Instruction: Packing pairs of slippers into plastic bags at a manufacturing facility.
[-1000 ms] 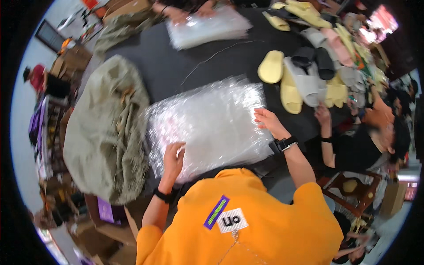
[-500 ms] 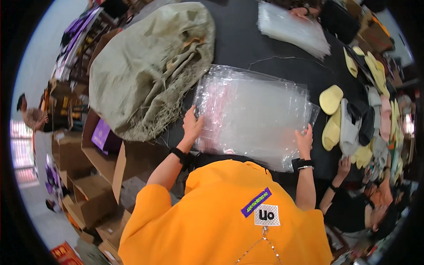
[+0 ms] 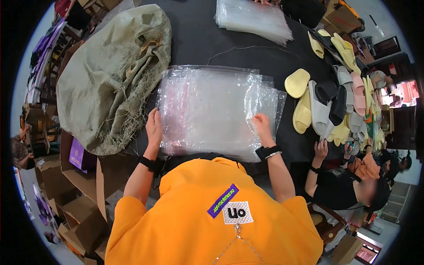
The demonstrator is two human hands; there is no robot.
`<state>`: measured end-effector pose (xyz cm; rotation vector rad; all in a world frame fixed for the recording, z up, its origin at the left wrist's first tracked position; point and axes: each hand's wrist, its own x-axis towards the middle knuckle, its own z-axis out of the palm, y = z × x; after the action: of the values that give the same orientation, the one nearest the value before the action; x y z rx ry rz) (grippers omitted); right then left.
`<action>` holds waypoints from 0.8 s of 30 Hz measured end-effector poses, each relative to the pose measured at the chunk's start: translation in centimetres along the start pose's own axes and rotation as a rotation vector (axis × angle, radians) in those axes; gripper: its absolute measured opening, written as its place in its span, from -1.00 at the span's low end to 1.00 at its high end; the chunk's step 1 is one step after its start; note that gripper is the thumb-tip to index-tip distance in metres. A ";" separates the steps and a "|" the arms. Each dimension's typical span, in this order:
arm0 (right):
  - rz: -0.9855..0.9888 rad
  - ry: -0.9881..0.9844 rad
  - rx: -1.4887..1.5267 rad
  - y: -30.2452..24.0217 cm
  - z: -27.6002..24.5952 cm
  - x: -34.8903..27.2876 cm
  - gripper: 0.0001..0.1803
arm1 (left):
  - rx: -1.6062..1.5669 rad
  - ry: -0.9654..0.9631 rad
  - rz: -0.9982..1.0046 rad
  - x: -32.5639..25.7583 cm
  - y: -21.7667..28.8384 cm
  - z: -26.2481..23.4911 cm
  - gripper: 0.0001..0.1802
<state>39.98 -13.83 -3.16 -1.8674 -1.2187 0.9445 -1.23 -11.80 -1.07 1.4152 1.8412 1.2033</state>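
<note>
A stack of clear plastic bags (image 3: 216, 110) lies on the dark table in front of me, its sheets unevenly lined up at the right. My left hand (image 3: 154, 129) rests against the stack's left edge, fingers stretched out and together. On the right part of the stack is my right hand (image 3: 263, 127), its fingers curled together at the top bag, whose film is wrinkled there. Left of the stack sits a bulky grey-green woven sack (image 3: 115, 79) with a frayed edge.
Another pile of clear bags (image 3: 254, 20) lies at the far side, with a person's hand on it. Yellow, grey, black and pink slippers (image 3: 324, 106) crowd the right side. A person in black (image 3: 333, 190) sits close at right. Open cardboard boxes (image 3: 79, 185) stand at left.
My right hand has moved inward from the stack's right edge onto the top bag, and its fingers have curled. My left hand stays at the left edge, fingers straighter. The view has shifted.
</note>
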 end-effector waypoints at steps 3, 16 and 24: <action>0.025 -0.030 0.033 -0.6 1.3 0.5 -0.69 | -0.276 -0.034 -0.295 0.4 2.2 -0.6 -0.55; 0.172 -0.064 0.119 -1.4 -5.9 -3.3 -0.64 | -0.217 -0.410 -0.237 -1.0 2.0 2.8 -0.44; 0.090 0.185 -0.164 2.1 -4.3 -3.5 -0.19 | 0.448 -0.258 0.152 -2.1 1.1 5.4 -0.36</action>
<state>43.56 -18.47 -2.20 -2.1029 -1.1362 0.7177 4.42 -11.95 -2.91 1.8813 1.9167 0.6491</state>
